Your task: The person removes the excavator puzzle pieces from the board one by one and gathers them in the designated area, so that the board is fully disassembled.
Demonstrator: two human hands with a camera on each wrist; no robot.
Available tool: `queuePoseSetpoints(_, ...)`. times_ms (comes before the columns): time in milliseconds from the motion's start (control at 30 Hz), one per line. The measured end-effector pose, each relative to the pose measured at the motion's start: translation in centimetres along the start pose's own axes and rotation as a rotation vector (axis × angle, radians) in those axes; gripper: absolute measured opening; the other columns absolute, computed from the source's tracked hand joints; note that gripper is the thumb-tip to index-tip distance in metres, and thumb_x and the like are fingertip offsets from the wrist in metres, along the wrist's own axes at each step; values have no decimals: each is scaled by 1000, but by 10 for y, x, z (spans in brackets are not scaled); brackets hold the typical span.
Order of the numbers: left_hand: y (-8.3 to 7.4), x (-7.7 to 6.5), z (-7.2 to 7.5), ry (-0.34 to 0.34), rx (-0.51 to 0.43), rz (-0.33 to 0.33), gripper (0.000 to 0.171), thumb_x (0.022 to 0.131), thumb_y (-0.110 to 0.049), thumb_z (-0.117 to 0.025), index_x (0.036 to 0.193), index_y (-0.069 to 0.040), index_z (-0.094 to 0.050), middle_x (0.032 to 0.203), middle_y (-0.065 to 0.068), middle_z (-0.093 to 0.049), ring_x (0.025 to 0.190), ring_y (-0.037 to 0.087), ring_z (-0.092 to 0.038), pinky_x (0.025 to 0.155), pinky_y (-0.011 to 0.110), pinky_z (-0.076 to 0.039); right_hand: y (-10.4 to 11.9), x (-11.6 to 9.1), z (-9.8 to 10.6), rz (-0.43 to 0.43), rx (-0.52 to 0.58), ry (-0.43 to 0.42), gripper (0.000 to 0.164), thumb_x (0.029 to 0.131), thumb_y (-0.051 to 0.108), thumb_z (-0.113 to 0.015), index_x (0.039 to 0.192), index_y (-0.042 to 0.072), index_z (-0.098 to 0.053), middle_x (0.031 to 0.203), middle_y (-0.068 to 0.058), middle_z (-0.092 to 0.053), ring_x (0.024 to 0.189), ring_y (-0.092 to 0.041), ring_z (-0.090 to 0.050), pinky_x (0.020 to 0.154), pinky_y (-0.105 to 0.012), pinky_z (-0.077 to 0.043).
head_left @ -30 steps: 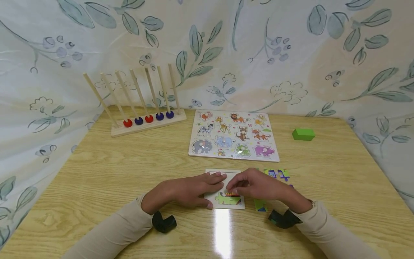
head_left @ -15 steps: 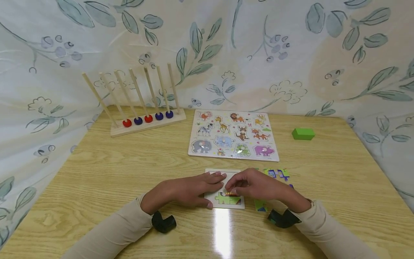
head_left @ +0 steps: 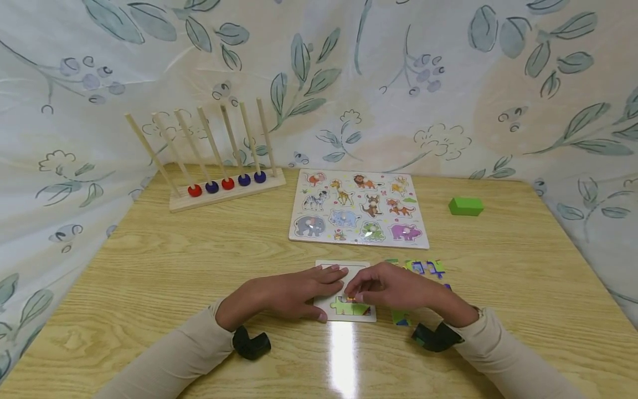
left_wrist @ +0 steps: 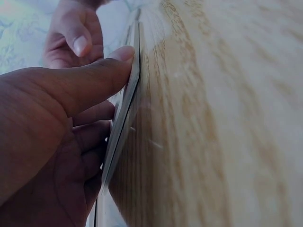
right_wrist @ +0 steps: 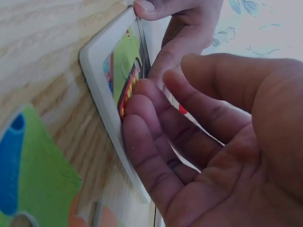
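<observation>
A small white puzzle tray (head_left: 325,303) lies on the table, with joined green puzzle pieces (head_left: 350,309) along its near side. My left hand (head_left: 294,292) rests spread over the tray's left part, its thumb (left_wrist: 102,78) against the tray's edge. Over the right part is my right hand (head_left: 396,288), fingers bent slightly. In the right wrist view its fingertips (right_wrist: 137,124) press on a red and yellow strip (right_wrist: 127,100) beside the green pieces, with the thumb apart from them. The fingers hide part of that strip.
Loose puzzle pieces (head_left: 418,267) lie right of the tray, partly under my right hand. Behind stands an animal peg puzzle board (head_left: 359,208). A wooden peg rack (head_left: 229,191) with red and blue beads is back left, a green block (head_left: 466,206) back right.
My right hand has shifted very slightly left and down, its fingertips still on the red and yellow strip. My left hand stays in place on the tray.
</observation>
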State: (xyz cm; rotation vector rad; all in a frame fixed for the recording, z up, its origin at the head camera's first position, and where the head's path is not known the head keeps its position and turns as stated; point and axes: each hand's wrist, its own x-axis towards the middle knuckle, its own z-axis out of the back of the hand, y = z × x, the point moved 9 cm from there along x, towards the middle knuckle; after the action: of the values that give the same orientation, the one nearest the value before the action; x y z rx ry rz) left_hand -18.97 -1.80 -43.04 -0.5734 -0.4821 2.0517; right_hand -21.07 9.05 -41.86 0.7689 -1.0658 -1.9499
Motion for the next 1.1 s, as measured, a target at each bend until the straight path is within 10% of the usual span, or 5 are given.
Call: queuePoseSetpoints(1100, 3, 1, -1, 3, -4, 13, 70, 96, -34, -61, 154, -11, -28, 162, 1, -9, 147, 17, -3, 117, 35, -12, 8, 10, -6, 96, -11, -31, 18, 91, -2, -64, 105, 4, -73, 93, -1, -63, 82, -12, -59, 71, -28, -53)
